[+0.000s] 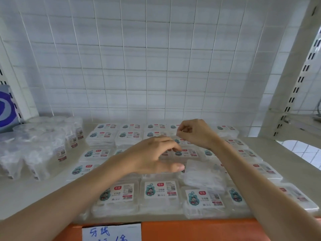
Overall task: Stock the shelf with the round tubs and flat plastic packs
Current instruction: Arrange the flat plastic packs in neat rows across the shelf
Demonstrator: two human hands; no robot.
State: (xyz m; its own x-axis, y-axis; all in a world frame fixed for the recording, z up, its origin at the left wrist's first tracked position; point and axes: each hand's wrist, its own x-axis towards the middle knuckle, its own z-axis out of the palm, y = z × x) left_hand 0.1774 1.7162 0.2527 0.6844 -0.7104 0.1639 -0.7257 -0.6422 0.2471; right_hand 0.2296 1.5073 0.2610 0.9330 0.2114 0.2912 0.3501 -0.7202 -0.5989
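Note:
Several flat plastic packs (pixel 160 192) with white labels lie in rows across the pale shelf (pixel 34 193). One pack (pixel 203 176) lies label-down and askew on top of the others, right of centre. Clear round tubs (pixel 40 148) stand grouped at the shelf's left. My left hand (pixel 154 153) hovers over the middle rows, fingers spread and relaxed, thumb close to the askew pack, holding nothing. My right hand (pixel 194 133) hangs above the back rows with its fingers curled loosely; nothing shows in it.
A white tiled wall with a wire grid (pixel 156 66) backs the shelf. A slotted upright (pixel 295 87) rises at the right. An orange front strip (pixel 208 230) carries a handwritten paper tag (pixel 111 232). A blue-and-white package (pixel 5 106) stands at the far left.

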